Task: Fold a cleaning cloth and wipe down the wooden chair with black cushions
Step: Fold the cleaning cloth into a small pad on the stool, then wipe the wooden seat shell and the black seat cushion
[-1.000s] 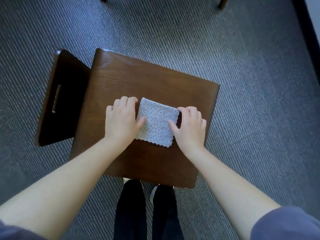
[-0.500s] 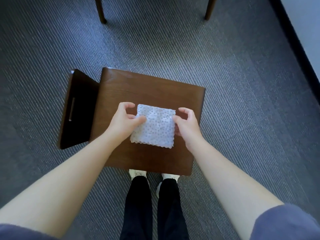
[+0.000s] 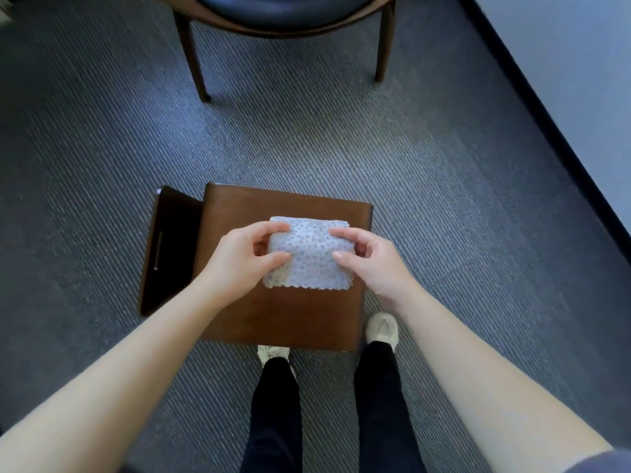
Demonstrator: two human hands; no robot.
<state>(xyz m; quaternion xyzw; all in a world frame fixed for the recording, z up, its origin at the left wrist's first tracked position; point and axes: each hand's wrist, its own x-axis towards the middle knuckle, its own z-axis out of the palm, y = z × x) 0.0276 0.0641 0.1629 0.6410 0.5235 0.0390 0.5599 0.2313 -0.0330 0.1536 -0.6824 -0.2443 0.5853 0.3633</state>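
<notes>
Two hands hold the folded cleaning cloth [image 3: 309, 259] by its sides: the left hand [image 3: 239, 259] pinches the left edge between thumb and curled fingers, and the right hand [image 3: 372, 261] pinches the right edge the same way. The cloth (pale, speckled, with a scalloped lower edge) sits over the top of a low brown wooden stool [image 3: 283, 315]; whether its lower edge touches the wood cannot be told. The wooden chair [image 3: 193, 52] stands well apart at the far side of the grey carpet [image 3: 444, 165], its black cushion [image 3: 290, 8] partly in view. The person's light shoes [image 3: 382, 327] stand just beside the stool's near edge
</notes>
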